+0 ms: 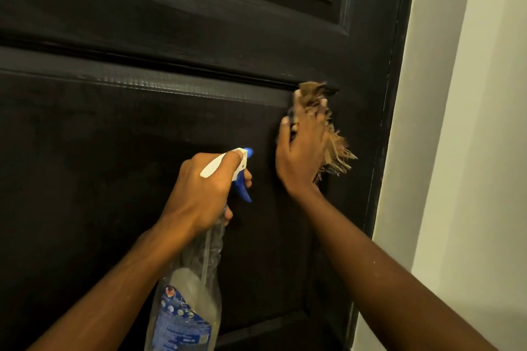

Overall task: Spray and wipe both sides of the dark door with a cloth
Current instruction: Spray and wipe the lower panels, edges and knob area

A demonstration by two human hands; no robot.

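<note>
Cannot see the bottom of the spray bottle [185, 293], cut off low down. Blurry at the fingertips of the right hand [302, 151], with much of the frayed brown cloth [312, 97] hidden under it. Pressing that cloth flat on the dark door [114, 137], near its right edge. Gripping the bottle's neck with the left hand [199, 188]. Beside the door, a pale wall [470, 122]. One door, one cloth, one bottle, two hands.
</note>
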